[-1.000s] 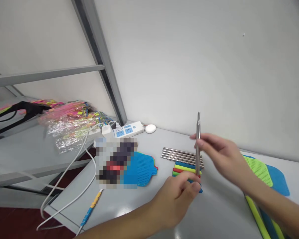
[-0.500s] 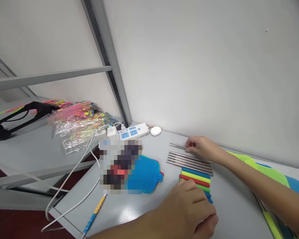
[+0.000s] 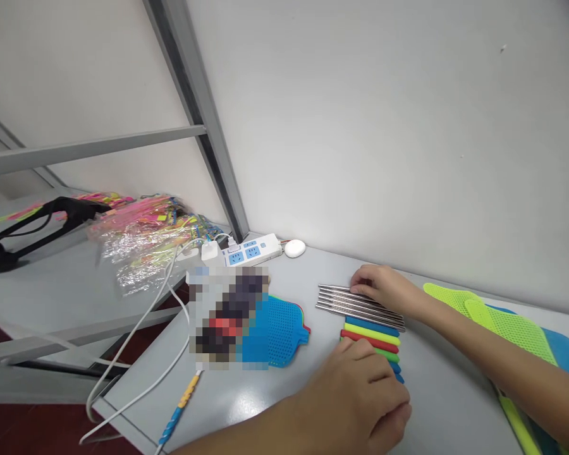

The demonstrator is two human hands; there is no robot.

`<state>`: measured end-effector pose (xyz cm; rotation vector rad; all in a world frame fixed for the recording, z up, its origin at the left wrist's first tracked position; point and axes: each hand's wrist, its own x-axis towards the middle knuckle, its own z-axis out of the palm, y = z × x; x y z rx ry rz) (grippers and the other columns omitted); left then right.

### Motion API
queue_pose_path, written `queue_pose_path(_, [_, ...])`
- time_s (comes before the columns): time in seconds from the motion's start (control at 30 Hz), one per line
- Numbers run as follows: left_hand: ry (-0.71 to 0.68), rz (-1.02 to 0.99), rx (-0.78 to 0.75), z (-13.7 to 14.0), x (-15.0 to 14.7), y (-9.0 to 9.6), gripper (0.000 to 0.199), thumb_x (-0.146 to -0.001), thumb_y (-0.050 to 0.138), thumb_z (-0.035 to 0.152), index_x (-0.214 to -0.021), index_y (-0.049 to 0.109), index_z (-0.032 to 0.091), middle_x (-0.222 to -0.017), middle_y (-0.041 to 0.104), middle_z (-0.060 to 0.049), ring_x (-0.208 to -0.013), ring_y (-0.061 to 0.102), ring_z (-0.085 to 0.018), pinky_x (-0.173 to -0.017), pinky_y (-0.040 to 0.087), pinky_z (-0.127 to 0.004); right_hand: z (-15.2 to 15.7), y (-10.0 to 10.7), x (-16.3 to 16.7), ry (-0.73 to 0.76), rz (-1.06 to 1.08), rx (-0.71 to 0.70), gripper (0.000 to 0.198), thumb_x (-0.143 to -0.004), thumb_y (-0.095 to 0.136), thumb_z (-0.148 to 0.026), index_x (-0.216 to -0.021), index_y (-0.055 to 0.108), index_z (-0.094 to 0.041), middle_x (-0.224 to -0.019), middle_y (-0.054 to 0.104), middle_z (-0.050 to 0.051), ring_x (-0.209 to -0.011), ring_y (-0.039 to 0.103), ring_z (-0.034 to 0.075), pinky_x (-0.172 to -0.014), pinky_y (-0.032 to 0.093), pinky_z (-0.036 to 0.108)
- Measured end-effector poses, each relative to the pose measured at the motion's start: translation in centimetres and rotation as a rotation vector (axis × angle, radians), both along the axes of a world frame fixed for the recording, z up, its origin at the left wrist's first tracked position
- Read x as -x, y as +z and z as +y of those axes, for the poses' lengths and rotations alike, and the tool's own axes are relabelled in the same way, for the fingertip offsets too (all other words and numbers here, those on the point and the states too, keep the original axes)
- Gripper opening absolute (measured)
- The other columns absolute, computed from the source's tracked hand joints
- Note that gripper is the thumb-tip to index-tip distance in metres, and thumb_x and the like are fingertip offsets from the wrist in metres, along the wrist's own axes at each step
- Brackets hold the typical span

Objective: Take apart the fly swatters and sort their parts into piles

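My right hand [image 3: 377, 285] pinches a thin metal rod at the back edge of a row of several silvery metal rods [image 3: 341, 301] on the grey table. In front of that row lie several coloured plastic handles [image 3: 374, 338], blue, yellow, red and green, side by side. My left hand [image 3: 360, 395] is curled with its back up, over the near left part of the handles. Its fingertips are hidden, so whether it grips anything cannot be seen. Left of the handles lies a stack of flyswatter heads [image 3: 282, 332], a blue one on top.
A blurred-out patch [image 3: 227, 319] covers something left of the swatter heads. Behind stand a power strip [image 3: 253, 251] with white cables and a white oval object [image 3: 294, 248]. Yellow-green swatter heads [image 3: 516, 332] lie at right, under my forearm. A shelf holds bagged colourful items [image 3: 146, 234].
My right hand has brought the separate metal rod toward me, from behind the row to beside the other rods. My left hand has stayed nearly in place.
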<state>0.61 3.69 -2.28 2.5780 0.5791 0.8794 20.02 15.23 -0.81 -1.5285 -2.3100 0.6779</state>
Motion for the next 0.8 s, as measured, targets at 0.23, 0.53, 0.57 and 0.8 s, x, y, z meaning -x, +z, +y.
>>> queue_pose_path(0.23, [-0.009,-0.011,0.082,0.2,0.2,0.8,0.014,-0.091,0.050,0.025,-0.086,0.062,0.018,-0.082,0.062,-0.001,-0.082,0.050,-0.015,-0.079,0.039,-0.031,-0.5,0.0,-0.3,0.016,-0.007,-0.030,0.023,-0.091,0.048,-0.035,-0.086,0.068,-0.025,-0.090,0.070,0.001,-0.078,0.061,0.017,-0.065,0.044,0.027])
queue_pose_path(0.53, [-0.017,-0.030,0.091,0.4,0.1,0.7,0.012,-0.089,0.050,0.023,-0.086,0.062,0.018,-0.082,0.063,-0.002,-0.081,0.050,-0.016,-0.077,0.039,-0.032,-1.6,0.2,-0.7,0.033,-0.017,-0.119,0.028,-0.094,0.043,-0.034,-0.090,0.070,-0.024,-0.094,0.069,0.004,-0.083,0.062,0.018,-0.074,0.046,0.031])
queue_pose_path(0.57, [-0.019,-0.037,0.091,0.4,0.1,0.7,0.012,-0.089,0.051,0.023,-0.086,0.061,0.018,-0.082,0.063,-0.002,-0.081,0.050,-0.016,-0.076,0.039,-0.032,-1.7,0.3,-0.9,0.029,-0.021,-0.133,0.029,-0.094,0.042,-0.034,-0.091,0.070,-0.024,-0.095,0.068,0.004,-0.084,0.062,0.019,-0.076,0.046,0.032])
queue_pose_path(0.8, [-0.029,-0.063,0.113,0.5,0.4,1.2,0.011,-0.089,0.049,0.018,-0.086,0.059,0.017,-0.081,0.061,-0.003,-0.081,0.049,-0.016,-0.077,0.038,-0.032,-5.7,1.7,-5.8,-0.106,-0.046,-0.250,0.030,-0.097,0.039,-0.037,-0.098,0.066,-0.024,-0.102,0.067,0.005,-0.095,0.060,0.022,-0.085,0.045,0.036])
